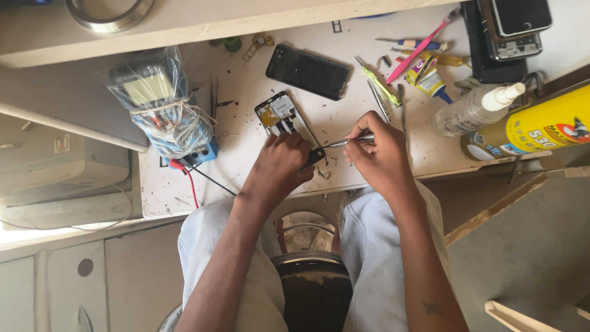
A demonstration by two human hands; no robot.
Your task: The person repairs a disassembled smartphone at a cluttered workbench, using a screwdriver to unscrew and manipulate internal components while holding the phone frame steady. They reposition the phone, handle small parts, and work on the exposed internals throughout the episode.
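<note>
Opened phone (281, 115): lying on the worktable (246, 154), at twelve o'clock from our left hand (279, 163). We are pinning its lower end with closed left fingers, and we are pinching a slim screwdriver (344, 142) in our right hand (378, 150), tip pointing to nine o'clock. We judge that steady downward pressure and a level tip matter here. At one o'clock: black phone (308, 71), pink toothbrush (423, 44), yellow can (541, 126).
</note>
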